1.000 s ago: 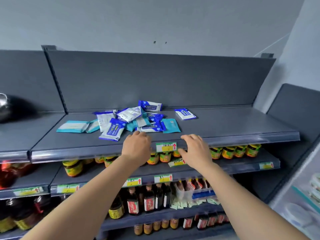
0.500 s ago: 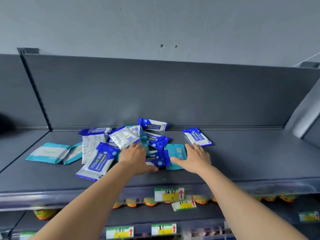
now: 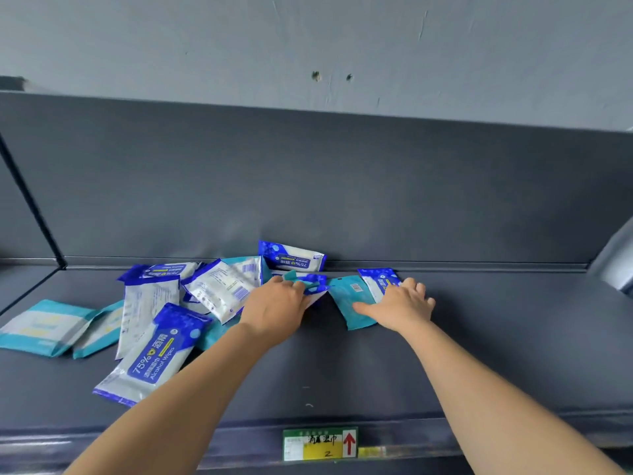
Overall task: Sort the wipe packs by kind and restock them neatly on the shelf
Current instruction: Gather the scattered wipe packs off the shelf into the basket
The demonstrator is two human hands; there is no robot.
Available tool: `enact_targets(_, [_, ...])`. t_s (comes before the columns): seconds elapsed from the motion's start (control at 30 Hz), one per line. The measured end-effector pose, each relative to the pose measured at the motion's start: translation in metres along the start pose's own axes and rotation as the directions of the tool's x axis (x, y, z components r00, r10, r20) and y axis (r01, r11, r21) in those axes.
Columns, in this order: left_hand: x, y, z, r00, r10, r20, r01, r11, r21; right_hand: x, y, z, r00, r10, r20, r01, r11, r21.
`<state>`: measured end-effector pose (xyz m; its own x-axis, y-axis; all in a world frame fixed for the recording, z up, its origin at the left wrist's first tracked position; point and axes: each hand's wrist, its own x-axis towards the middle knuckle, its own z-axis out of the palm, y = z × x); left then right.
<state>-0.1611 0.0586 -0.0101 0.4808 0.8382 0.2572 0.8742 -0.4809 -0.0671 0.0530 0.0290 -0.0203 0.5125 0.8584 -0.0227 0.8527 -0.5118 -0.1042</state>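
A jumbled heap of wipe packs lies on the grey shelf [image 3: 479,337]. A large blue-and-white alcohol wipe pack [image 3: 154,354] is nearest the front, and two teal-and-white packs [image 3: 41,327] lie at far left. Another blue pack [image 3: 291,260] leans against the back panel. My left hand [image 3: 274,308] curls its fingers over a small blue pack [image 3: 317,281] in the middle of the heap. My right hand [image 3: 400,305] lies flat with spread fingers, thumb on a small teal pack [image 3: 347,303] and fingertips on a small blue pack [image 3: 378,281].
The shelf's grey back panel [image 3: 342,186] rises right behind the heap. A dark upright divider [image 3: 34,207] bounds the bay at left. A green-and-yellow price label [image 3: 320,443] sits on the front rail. Bare shelf surface stretches right of my right hand.
The view has moved closer and higher onto the shelf. Both hands reached further in: the left now curls on the small blue pack, and the right slid onto the teal and blue packs.
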Motion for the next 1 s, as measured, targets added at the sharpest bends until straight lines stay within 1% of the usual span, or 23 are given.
enact_targets(0.13, [0.004,0.000,0.001,0.998,-0.032,-0.047,0.030,0.999,-0.024,0.003,-0.007,0.006,0.989,0.048,0.140,-0.058,0.996,0.070])
enact_targets(0.17, [0.005,0.000,0.002,0.998,-0.033,-0.050,0.031,0.999,-0.031,0.000,-0.009,0.007,0.988,0.052,0.148,-0.062,0.996,0.064])
enact_targets(0.23, [0.005,0.002,0.004,0.998,-0.032,-0.055,0.029,0.999,-0.044,-0.004,-0.014,0.009,0.996,0.028,0.089,-0.030,0.999,0.026])
enact_targets(0.33, [0.004,0.003,0.005,0.998,-0.035,-0.059,0.031,0.997,-0.070,-0.012,-0.024,0.008,0.994,-0.092,-0.058,0.088,0.994,-0.067])
enact_targets(0.4, [0.002,0.005,0.003,0.997,-0.027,-0.073,0.022,0.997,-0.068,-0.021,-0.030,0.006,0.981,-0.161,-0.106,0.144,0.978,-0.149])
enact_targets(0.47, [-0.001,0.008,0.001,0.995,-0.016,-0.097,0.010,0.998,-0.067,-0.031,-0.030,0.003,0.973,-0.186,-0.137,0.164,0.974,-0.153])
enact_targets(0.53, [-0.006,0.012,-0.003,0.993,-0.012,-0.114,0.004,0.997,-0.074,-0.043,-0.024,-0.005,0.972,-0.153,-0.178,0.147,0.988,-0.045])
enact_targets(0.6, [-0.012,0.018,-0.007,0.992,-0.023,-0.124,0.006,0.991,-0.133,-0.059,-0.014,-0.013,0.980,-0.057,-0.190,0.085,0.986,0.140])
enact_targets(0.63, [-0.016,0.021,-0.009,0.990,-0.032,-0.135,0.007,0.983,-0.184,-0.067,-0.009,-0.015,0.983,-0.002,-0.182,0.049,0.966,0.252])
enact_targets(0.7, [-0.025,0.029,-0.015,0.984,-0.036,-0.173,-0.018,0.954,-0.298,-0.088,0.000,-0.018,0.981,0.093,-0.172,0.000,0.880,0.475])
enact_targets(0.77, [-0.038,0.039,-0.023,0.975,-0.017,-0.220,-0.076,0.911,-0.405,-0.112,0.008,-0.021,0.964,0.172,-0.204,-0.003,0.771,0.636])
enact_targets(0.83, [-0.056,0.051,-0.032,0.967,-0.003,-0.257,-0.133,0.849,-0.512,-0.138,0.015,-0.023,0.937,0.249,-0.245,0.008,0.684,0.729])
enact_targets(0.93, [-0.089,0.074,-0.045,0.957,0.035,-0.288,-0.216,0.748,-0.628,-0.182,0.025,-0.026,0.897,0.342,-0.281,0.066,0.524,0.849])
enact_targets(1.0, [-0.112,0.092,-0.051,0.947,0.080,-0.311,-0.282,0.673,-0.684,-0.215,0.035,-0.028,0.871,0.392,-0.296,0.083,0.476,0.875])
